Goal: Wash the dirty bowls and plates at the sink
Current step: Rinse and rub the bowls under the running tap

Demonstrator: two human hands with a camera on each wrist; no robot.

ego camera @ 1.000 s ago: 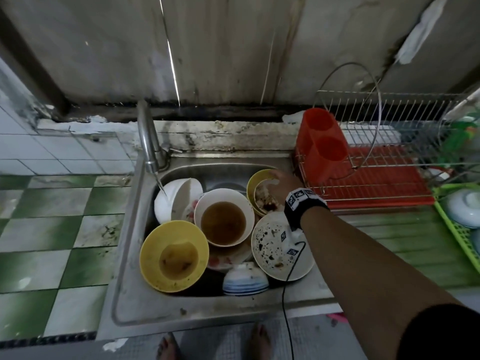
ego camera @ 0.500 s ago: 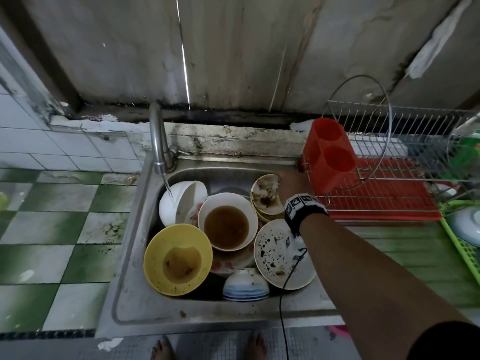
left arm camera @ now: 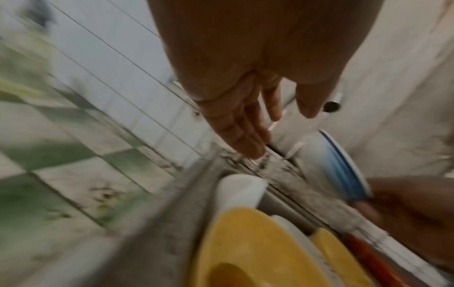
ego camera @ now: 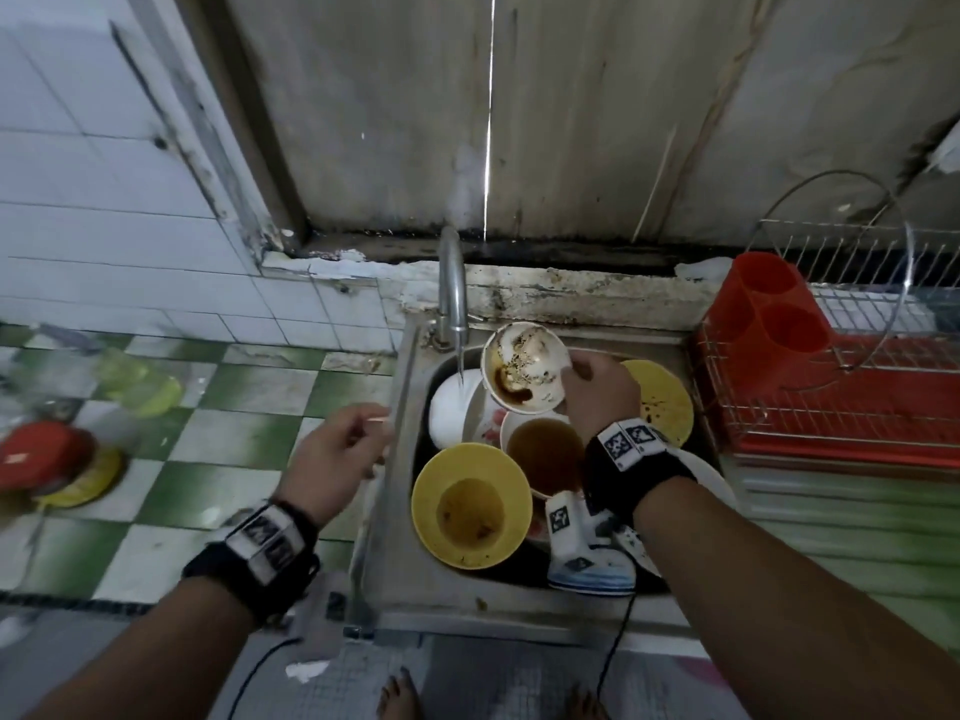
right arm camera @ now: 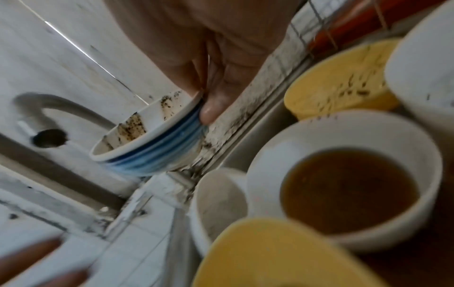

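Observation:
My right hand (ego camera: 576,379) (right arm camera: 207,101) pinches the rim of a dirty white bowl with blue stripes (ego camera: 522,368) (right arm camera: 150,143). It holds the bowl tilted in the air beside the tap (ego camera: 451,291), whose water stream (ego camera: 460,368) is running. Below, the steel sink (ego camera: 395,589) holds a yellow bowl (ego camera: 472,506), a white bowl of brown liquid (ego camera: 543,454), a second yellow bowl (ego camera: 667,402), a white bowl on its side (ego camera: 452,410) and an upturned striped bowl (ego camera: 592,571). My left hand (ego camera: 376,426) (left arm camera: 275,116) hovers empty, its fingers relaxed, over the sink's left edge.
A wire dish rack with a red tray (ego camera: 857,402) and a red cutlery holder (ego camera: 769,314) stands right of the sink. The green-and-white tiled counter (ego camera: 234,439) on the left carries a blurred red object (ego camera: 47,454). My wrist partly hides a spotted plate (ego camera: 704,478).
My right hand lifted the striped bowl out of the back yellow bowl and carried it left toward the running tap. My left hand came into view at the sink's left edge.

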